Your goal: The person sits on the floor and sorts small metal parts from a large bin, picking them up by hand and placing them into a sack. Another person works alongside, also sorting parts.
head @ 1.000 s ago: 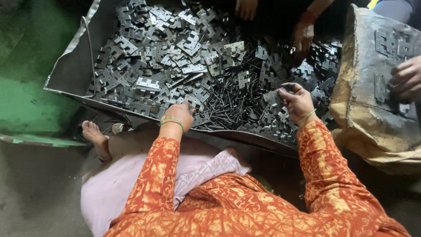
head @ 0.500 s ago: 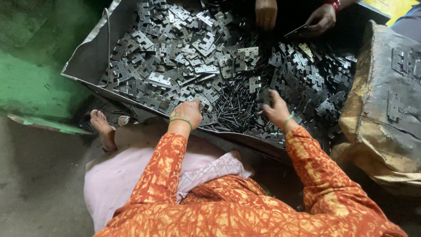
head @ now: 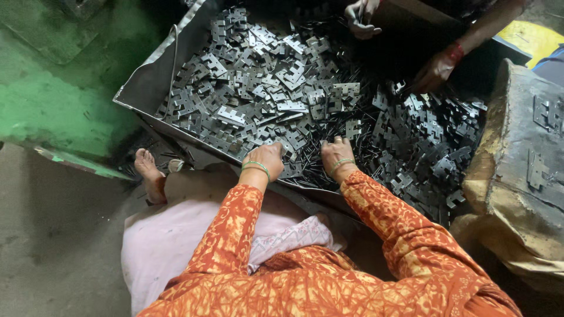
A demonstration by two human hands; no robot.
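Fingertips of both hands buried among metal pieces [head: 282, 100]; grip unclear.

Your sleeves: long, orange w/ pale yellow leaf-like print, running from bottom centre of frame up to both wrists. Left hand [head: 267, 157] has thin green bangles at wrist; right hand [head: 336, 154] has one green bangle too. Pale pink garment over your lap, lower left of centre. Bare foot [head: 148, 170] at centre left, no shoe.
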